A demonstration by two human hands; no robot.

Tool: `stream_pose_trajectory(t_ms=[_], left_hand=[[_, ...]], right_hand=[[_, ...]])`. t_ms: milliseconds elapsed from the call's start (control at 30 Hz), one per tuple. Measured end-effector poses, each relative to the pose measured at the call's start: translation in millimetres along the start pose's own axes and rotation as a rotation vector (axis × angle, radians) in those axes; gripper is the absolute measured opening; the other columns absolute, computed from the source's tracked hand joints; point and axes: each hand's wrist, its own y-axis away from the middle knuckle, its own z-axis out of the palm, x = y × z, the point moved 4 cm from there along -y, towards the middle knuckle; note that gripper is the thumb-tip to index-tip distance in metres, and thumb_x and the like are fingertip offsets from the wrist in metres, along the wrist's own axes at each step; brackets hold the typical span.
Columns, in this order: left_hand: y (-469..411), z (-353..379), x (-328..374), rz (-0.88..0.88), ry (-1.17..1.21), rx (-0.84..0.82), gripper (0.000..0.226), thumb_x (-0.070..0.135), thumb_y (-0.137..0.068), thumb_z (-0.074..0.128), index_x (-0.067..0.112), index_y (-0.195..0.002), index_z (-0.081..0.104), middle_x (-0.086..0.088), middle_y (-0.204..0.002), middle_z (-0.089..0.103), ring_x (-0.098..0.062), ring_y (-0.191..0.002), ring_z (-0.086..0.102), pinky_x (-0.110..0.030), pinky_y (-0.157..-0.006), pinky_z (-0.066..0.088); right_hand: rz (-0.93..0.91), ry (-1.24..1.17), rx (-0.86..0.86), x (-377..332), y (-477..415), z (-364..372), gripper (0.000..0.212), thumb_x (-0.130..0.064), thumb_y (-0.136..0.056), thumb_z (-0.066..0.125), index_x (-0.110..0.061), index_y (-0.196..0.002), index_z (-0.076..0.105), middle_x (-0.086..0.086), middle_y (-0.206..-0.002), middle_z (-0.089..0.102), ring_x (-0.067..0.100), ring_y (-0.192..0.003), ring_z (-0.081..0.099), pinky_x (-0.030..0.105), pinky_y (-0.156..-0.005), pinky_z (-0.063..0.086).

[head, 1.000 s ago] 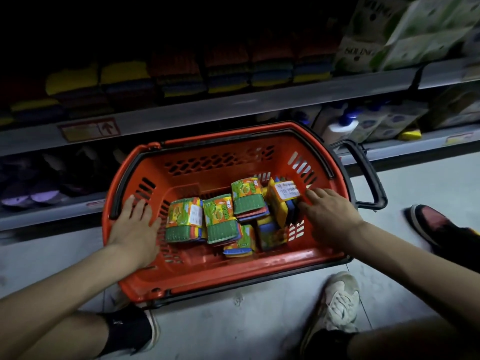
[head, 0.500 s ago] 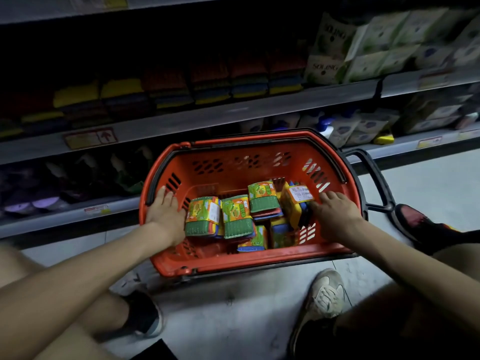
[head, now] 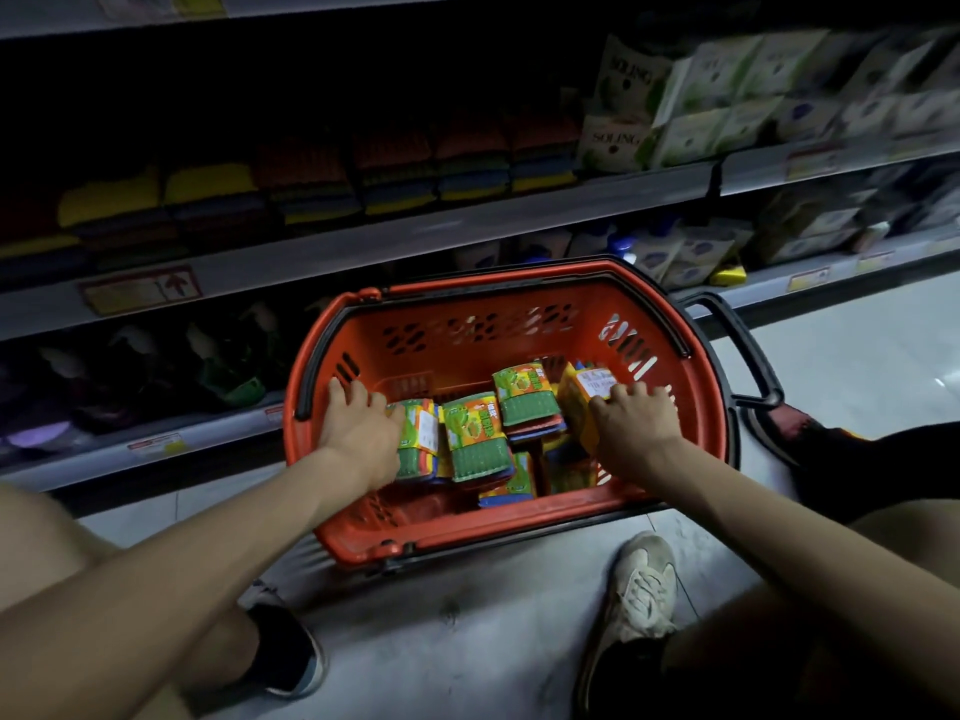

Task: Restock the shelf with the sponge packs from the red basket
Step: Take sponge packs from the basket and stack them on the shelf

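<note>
In the red basket (head: 483,530) on the floor (head: 467,646), my right hand (head: 636,431) curls its fingers over a yellow-edged sponge pack (head: 579,394), my left hand (head: 358,433) lying fairly flat, thumb seemingly against the leftmost pack (head: 418,444).

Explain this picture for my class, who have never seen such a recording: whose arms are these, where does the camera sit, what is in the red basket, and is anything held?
There is no machine here: a person works bare-handed. One wide camera worn on the person's head looks forward and down, so you see what they see. A red basket stands on the floor in front of a shelf. In the basket lie sponge packs in green and orange wrappers. The left hand touches the leftmost pack; whether it grips that pack is unclear. The right hand curls its fingers over a yellow pack at the right side of the basket. No pack is lifted out yet.
</note>
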Motion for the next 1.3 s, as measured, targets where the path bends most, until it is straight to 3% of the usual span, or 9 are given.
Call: stream_pose_trajectory(t_ms=[133, 233, 333, 533, 633, 867, 967, 1167, 1300], left_hand=[[-11, -8, 8, 0.012, 0.042, 0.001, 0.079, 0.049, -0.093, 0.054, 0.02, -0.159, 0.022, -0.013, -0.153, 0.04, -0.041, -0.142, 0.032, -0.062, -0.116, 0.023], [-21, -11, 16, 0.033, 0.113, -0.003, 0.087, 0.055, -0.087, 0.062, 0.021, -0.157, 0.025, -0.011, -0.15, 0.043, -0.036, -0.138, 0.039, -0.055, -0.112, 0.03], [-32, -7, 25, 0.067, 0.142, -0.014, 0.097, 0.056, -0.082, 0.071, 0.02, -0.158, 0.021, -0.011, -0.15, 0.041, -0.034, -0.135, 0.042, -0.052, -0.108, 0.036], [-61, 12, 29, 0.088, 0.131, -0.157, 0.14, 0.061, -0.065, 0.087, 0.022, -0.162, -0.007, -0.014, -0.166, 0.009, -0.041, -0.144, 0.032, -0.058, -0.106, 0.042], [-70, 15, 33, 0.108, 0.132, -0.186, 0.144, 0.06, -0.063, 0.088, 0.027, -0.161, -0.012, -0.012, -0.168, -0.006, -0.041, -0.144, 0.03, -0.056, -0.103, 0.046], [-82, 21, 32, 0.129, 0.099, -0.22, 0.153, 0.067, -0.057, 0.087, 0.025, -0.159, -0.019, -0.012, -0.169, -0.01, -0.042, -0.143, 0.034, -0.049, -0.101, 0.049], [-83, 21, 36, 0.14, 0.106, -0.249, 0.155, 0.068, -0.055, 0.087, 0.024, -0.159, -0.019, -0.01, -0.169, -0.003, -0.041, -0.145, 0.03, -0.051, -0.103, 0.047], [-81, 6, 36, 0.091, 0.17, -0.215, 0.132, 0.059, -0.066, 0.086, 0.02, -0.162, 0.004, -0.013, -0.165, 0.013, -0.041, -0.145, 0.03, -0.053, -0.106, 0.044], [-69, -13, 34, 0.038, 0.239, -0.119, 0.124, 0.06, -0.064, 0.087, 0.017, -0.158, 0.018, -0.014, -0.156, 0.027, -0.037, -0.135, 0.042, -0.048, -0.098, 0.048]], right_hand=[[-0.068, -0.039, -0.01, -20, -11, -6, 0.073, -0.066, -0.092, 0.054, -0.021, -0.148, 0.04, 0.013, -0.148, 0.048, 0.034, -0.134, 0.048, 0.043, -0.104, 0.041], [-0.184, -0.04, 0.004, -40, -28, -15, 0.076, -0.055, -0.094, 0.061, -0.019, -0.153, 0.032, 0.013, -0.152, 0.043, 0.033, -0.138, 0.044, 0.044, -0.107, 0.041], [-0.31, -0.027, 0.085, -58, -49, -24, 0.096, -0.049, -0.089, 0.07, -0.019, -0.16, 0.013, 0.015, -0.156, 0.036, 0.033, -0.14, 0.041, 0.045, -0.108, 0.041], [-0.43, 0.073, 0.086, -76, -79, -11, 0.121, -0.057, -0.077, 0.079, -0.016, -0.162, 0.003, 0.018, -0.163, 0.02, 0.036, -0.149, 0.024, 0.048, -0.112, 0.039], [-0.48, 0.093, 0.081, -77, -87, -2, 0.117, -0.055, -0.075, 0.08, -0.015, -0.16, 0.011, 0.013, -0.155, 0.03, 0.034, -0.14, 0.034, 0.049, -0.105, 0.045], [-0.475, 0.12, 0.137, -62, -96, 13, 0.11, -0.035, -0.082, 0.078, -0.018, -0.161, 0.004, 0.013, -0.153, 0.028, 0.035, -0.14, 0.033, 0.051, -0.098, 0.049], [-0.502, 0.094, 0.136, -58, -99, 15, 0.103, -0.04, -0.082, 0.076, -0.025, -0.158, 0.008, 0.015, -0.149, 0.031, 0.038, -0.136, 0.037, 0.054, -0.096, 0.05], [-0.457, -0.272, 0.212, -46, -96, 3, 0.078, -0.053, -0.089, 0.063, -0.036, -0.153, 0.022, 0.012, -0.135, 0.048, 0.037, -0.123, 0.053, 0.041, -0.074, 0.052], [-0.405, -0.462, 0.246, -37, -83, -18, 0.083, -0.045, -0.086, 0.068, -0.022, -0.153, 0.025, 0.011, -0.147, 0.049, 0.036, -0.135, 0.048, 0.044, -0.101, 0.049]])
